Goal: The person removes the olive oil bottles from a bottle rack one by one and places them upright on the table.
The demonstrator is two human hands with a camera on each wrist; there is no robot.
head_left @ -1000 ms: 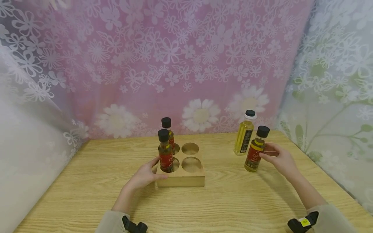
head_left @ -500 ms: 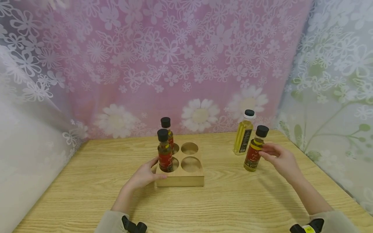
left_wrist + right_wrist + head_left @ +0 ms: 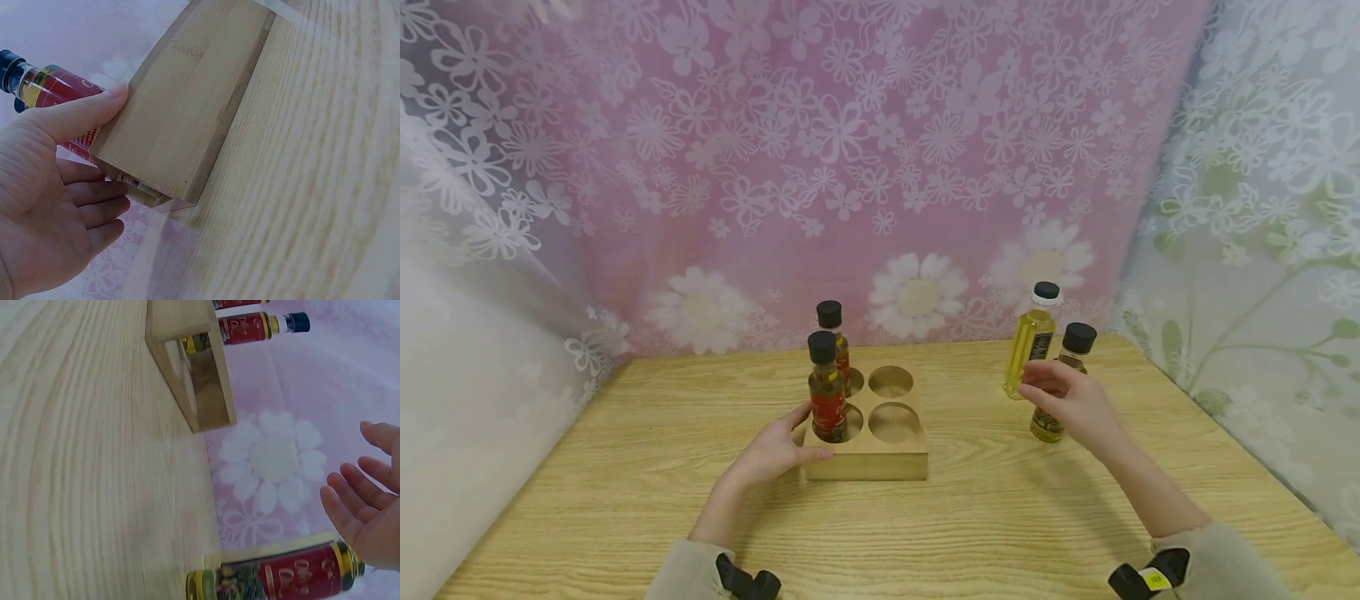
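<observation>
My left hand (image 3: pixel 766 454) holds the front left corner of a wooden bottle holder (image 3: pixel 867 467), thumb on its front face and fingers at its left end. Two olive oil bottles with red labels and black caps, a front one (image 3: pixel 828 410) and a back one (image 3: pixel 830 315), stand in its left holes. My right hand (image 3: pixel 1075 407) hovers with loosely bent fingers, holding nothing. Behind it, partly hidden in the head view, an upright olive oil bottle (image 3: pixel 1047 427) stands on the table. The right wrist view shows this bottle (image 3: pixel 300 575) apart from the fingers (image 3: pixel 340 515).
A taller bottle of pale yellow oil (image 3: pixel 1020 354) with a black and white cap stands just behind the right olive oil bottle. The holder's right holes (image 3: pixel 893 422) hold no bottles. A pink flowered curtain (image 3: pixel 880 167) hangs behind the wooden table (image 3: pixel 865 542).
My right hand has left the right side of the olive oil bottle and moved left across its front, towards the yellow oil bottle. The left hand and the holder stay put.
</observation>
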